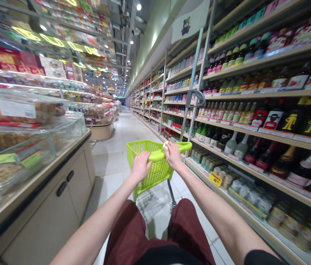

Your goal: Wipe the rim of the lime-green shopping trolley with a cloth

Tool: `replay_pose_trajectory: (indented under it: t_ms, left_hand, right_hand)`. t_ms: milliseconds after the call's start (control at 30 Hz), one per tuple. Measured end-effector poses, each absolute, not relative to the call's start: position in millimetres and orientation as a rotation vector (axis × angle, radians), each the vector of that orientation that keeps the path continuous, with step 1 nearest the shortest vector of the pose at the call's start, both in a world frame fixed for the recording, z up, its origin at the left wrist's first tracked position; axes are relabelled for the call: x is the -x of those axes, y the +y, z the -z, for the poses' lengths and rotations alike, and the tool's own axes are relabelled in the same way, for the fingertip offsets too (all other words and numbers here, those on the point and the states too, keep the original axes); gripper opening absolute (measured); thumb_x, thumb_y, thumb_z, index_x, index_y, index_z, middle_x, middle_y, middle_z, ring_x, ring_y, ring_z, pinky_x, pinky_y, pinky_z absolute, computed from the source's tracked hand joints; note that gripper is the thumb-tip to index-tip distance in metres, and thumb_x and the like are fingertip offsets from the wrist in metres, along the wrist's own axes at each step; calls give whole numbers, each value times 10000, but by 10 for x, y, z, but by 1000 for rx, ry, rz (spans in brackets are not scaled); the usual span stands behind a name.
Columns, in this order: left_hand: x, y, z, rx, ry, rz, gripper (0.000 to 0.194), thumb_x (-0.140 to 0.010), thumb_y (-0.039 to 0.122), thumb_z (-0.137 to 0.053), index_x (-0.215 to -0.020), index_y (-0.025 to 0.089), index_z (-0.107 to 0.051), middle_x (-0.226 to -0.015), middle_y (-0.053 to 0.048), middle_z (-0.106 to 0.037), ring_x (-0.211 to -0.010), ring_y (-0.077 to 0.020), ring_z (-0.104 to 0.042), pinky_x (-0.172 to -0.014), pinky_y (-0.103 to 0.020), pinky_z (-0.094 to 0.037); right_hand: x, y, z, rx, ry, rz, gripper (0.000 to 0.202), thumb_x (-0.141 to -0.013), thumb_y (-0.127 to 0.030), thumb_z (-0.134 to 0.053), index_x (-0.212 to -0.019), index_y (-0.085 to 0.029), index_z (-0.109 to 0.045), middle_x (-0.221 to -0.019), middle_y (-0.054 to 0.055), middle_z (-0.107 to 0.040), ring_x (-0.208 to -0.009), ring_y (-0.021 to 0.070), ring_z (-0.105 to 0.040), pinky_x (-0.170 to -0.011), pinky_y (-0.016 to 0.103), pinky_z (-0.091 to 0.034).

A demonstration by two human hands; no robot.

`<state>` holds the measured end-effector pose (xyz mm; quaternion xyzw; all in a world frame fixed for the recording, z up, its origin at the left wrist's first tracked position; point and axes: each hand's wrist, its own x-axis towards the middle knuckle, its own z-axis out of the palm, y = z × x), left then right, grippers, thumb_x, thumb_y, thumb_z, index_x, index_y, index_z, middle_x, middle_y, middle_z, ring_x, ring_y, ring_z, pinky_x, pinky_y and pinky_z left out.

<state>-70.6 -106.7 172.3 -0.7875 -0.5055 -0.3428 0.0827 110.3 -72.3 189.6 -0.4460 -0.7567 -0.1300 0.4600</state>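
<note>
A lime-green plastic shopping cart [155,175] stands right in front of my legs, its perforated basket on dark wheeled legs. My left hand [141,165] is wrapped round the left end of the cart's thick handle [157,155]. Farther right along the same bar, my right hand [172,154] is closed on it. A small whitish thing [165,145] shows at the fingers of my right hand; what it is I cannot make out. No goods are visible in the part of the basket that I can see.
Shelves [254,129] of bottles and cans line the right side, with a yellow price tag [215,179] low down. On the left runs a bakery counter [61,191] with glass cases and packed bread. A tiled aisle [122,127] stretches ahead between them.
</note>
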Motion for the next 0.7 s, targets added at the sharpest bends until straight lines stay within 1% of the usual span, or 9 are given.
replay_pose_trajectory:
  t_ms: [100, 167, 233, 300, 367, 433, 567, 633, 700]
  left_hand:
    - [605, -1067, -1701, 2409, -1466, 1102, 398, -793, 213, -380, -1183, 185, -453, -1245, -67, -494, -1198, -182, -396, -1008, -362, -311]
    - [585, -1048, -1682, 2461, -1434, 1158, 425, -801, 218, -372, -1224, 183, -406, -1274, -64, -468, -1195, -159, -398, -1007, -337, -318]
    - [596, -1014, -1657, 2469, -1493, 1166, 438, -815, 284, -379, -1238, 170, -382, -1322, -83, -411, -1216, -170, -372, -1012, -370, -305]
    - [607, -982, -1633, 2466, -1601, 1104, 451, -824, 377, -380, -1223, 166, -394, -1338, -103, -386, -1237, -206, -342, -1012, -451, -273]
    - [579, -968, -1621, 2475, -1652, 1023, 455, -827, 436, -368, -1202, 182, -414, -1315, -102, -417, -1230, -228, -350, -1001, -519, -240]
    - [492, -982, -1634, 2465, -1631, 985, 443, -825, 455, -370, -1180, 197, -431, -1271, -91, -469, -1198, -230, -390, -998, -544, -214]
    - [206, -1055, -1706, 2388, -1640, 979, 414, -819, 449, -390, -1141, 198, -456, -1203, -88, -529, -1128, -228, -456, -992, -537, -208]
    - [87, -1081, -1724, 2378, -1674, 978, 412, -818, 425, -396, -1153, 191, -445, -1195, -96, -533, -1113, -226, -467, -989, -524, -218]
    - [33, -1083, -1707, 2399, -1672, 981, 450, -806, 415, -416, -1192, 184, -411, -1218, -106, -514, -1132, -227, -451, -999, -513, -212]
  right_hand:
    - [-931, -866, -1859, 966, -1957, 332, 293, -843, -217, -349, -1053, -171, -549, -1137, 94, -533, -1099, 194, -441, -976, 391, -318]
    - [-888, -941, -1831, 891, -2021, 343, 305, -840, -221, -362, -1082, -173, -540, -1160, 91, -526, -1121, 189, -426, -994, 386, -305]
    - [-968, -957, -1809, 881, -2031, 348, 313, -839, -220, -366, -1095, -164, -538, -1174, 93, -521, -1133, 185, -418, -1002, 378, -300]
    - [-1142, -917, -1797, 942, -1971, 343, 310, -837, -219, -364, -1075, -149, -552, -1155, 104, -533, -1121, 188, -433, -990, 377, -314]
    - [-1322, -854, -1794, 1039, -1872, 327, 308, -834, -219, -359, -1047, -139, -566, -1130, 113, -547, -1101, 196, -452, -970, 387, -333]
    - [-1422, -817, -1798, 1106, -1810, 309, 309, -828, -213, -352, -1022, -134, -579, -1114, 118, -556, -1089, 204, -463, -956, 397, -345]
    - [-1351, -893, -1813, 1088, -1864, 302, 312, -802, -184, -363, -1010, -130, -589, -1113, 116, -561, -1086, 202, -465, -959, 392, -343]
    - [-1307, -964, -1824, 1044, -1935, 301, 315, -791, -174, -378, -1024, -135, -585, -1117, 106, -562, -1088, 192, -464, -960, 371, -345]
    - [-1349, -1007, -1837, 1034, -1977, 296, 314, -787, -171, -386, -1029, -141, -584, -1118, 97, -564, -1081, 185, -470, -953, 352, -353]
